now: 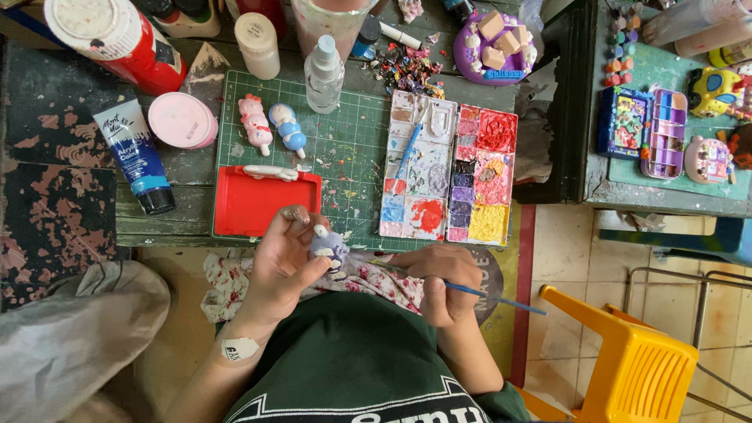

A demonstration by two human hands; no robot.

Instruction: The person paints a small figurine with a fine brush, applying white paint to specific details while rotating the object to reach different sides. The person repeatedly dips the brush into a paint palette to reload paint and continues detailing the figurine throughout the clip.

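At the far left of the dark, paint-flecked worktop (63,157) lies a big red bottle with a white cap (117,39), and below it a blue paint tube (135,155) with its black cap toward the near edge. Just right of the tube sits a round pink lid (182,120). A green cutting mat (345,149) comes next; on its left part lie two small figurines side by side — a pink one (255,122) and a blue one (288,128) — and below them a red tray (265,200) with a white piece on its upper rim. A clear spray bottle (323,74) stands at the mat's top edge.

Below the worktop's near edge, over a flowered cloth (368,278) on the lap, the left hand (283,265) is wrapped around a small purple-and-white figurine (330,247); its fingers (298,215) are curled close about it, the thumb pressing from below. Just right of it, the right hand (445,283) is closed on a thin blue paintbrush (493,296), whose handle sticks out to the right, while the tip points toward the figurine — whether the bristles touch it cannot be told.

Above the right hand, on the mat, lies a white palette (413,176) with another blue brush resting in it, touching a second palette (486,176) filled with red, purple and yellow paint. Further right stands a yellow plastic chair (627,368) on the tiled floor.
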